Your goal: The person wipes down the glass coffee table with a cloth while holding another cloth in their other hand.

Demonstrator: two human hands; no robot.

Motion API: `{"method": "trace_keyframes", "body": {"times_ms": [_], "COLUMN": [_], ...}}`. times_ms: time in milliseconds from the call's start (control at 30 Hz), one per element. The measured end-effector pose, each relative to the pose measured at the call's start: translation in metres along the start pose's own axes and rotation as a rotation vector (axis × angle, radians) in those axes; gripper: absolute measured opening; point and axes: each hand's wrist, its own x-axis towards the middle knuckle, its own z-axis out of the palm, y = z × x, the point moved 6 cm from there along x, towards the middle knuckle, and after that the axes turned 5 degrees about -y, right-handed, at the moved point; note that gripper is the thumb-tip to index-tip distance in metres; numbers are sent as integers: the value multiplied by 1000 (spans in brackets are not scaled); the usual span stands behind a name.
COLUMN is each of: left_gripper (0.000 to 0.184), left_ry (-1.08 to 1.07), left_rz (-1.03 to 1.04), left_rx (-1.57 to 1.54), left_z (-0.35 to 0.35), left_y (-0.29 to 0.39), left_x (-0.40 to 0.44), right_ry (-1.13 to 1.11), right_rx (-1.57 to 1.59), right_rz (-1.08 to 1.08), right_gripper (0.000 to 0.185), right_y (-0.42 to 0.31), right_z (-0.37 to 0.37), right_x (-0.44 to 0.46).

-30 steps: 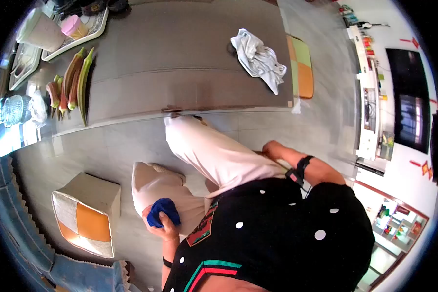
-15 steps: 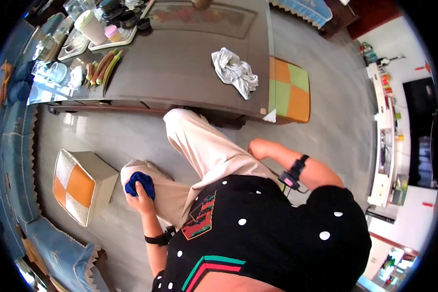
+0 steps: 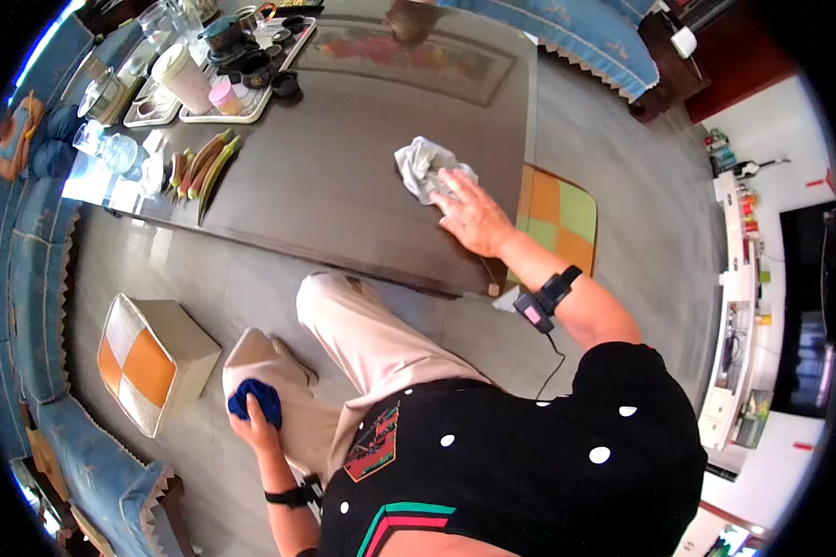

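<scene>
A crumpled dark-blue cloth (image 3: pixel 255 404) is bunched in my left hand (image 3: pixel 254 430), whose fingers are closed round it above the thigh of my beige trousers. My right hand (image 3: pixel 476 215) reaches over the near right part of the dark table (image 3: pixel 344 176). Its fingers are stretched out and lie on the edge of a rumpled light-grey cloth (image 3: pixel 423 167). The fingertips cover part of that cloth, and no grip on it shows.
Long green and brown pods (image 3: pixel 204 169) lie on the table's left side. Behind them are trays with a white cup (image 3: pixel 182 79), a pink cup (image 3: pixel 223 95) and dark teaware. Checkered stools (image 3: pixel 137 364) stand on the floor; a blue sofa (image 3: pixel 37 278) lines the left.
My right hand has moved from beside my leg forward onto the grey cloth, which is now more bunched. My left hand, still holding the blue cloth, appears lower in view.
</scene>
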Motion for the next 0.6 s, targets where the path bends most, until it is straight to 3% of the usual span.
{"method": "trace_keyframes", "body": {"times_ms": [100, 200, 267, 300, 400, 500, 600], "left_gripper": [25, 31, 36, 38, 40, 39, 40], "left_ry": [45, 102, 90, 141, 168, 167, 59], "left_rz": [-25, -1, -1, 50, -34, 24, 61], "left_rx": [-91, -46, -98, 95, -67, -33, 12], "left_z": [-5, 12, 24, 25, 34, 44, 60], "left_y": [-8, 17, 15, 15, 17, 12, 20], "left_x": [-9, -23, -35, -42, -45, -38, -23], "right_ry": [60, 132, 226, 249, 297, 273, 157], "right_rx": [-69, -235, -142, -100, -150, -157, 21], "right_rz": [161, 377, 399, 389, 470, 266, 210], "right_gripper": [37, 37, 32, 30, 28, 32, 45], "right_y": [78, 178, 230, 238, 203, 129, 36], "right_z": [1, 6, 10, 10, -2, -11, -28], "right_x": [17, 23, 28, 25, 26, 9, -26]}}
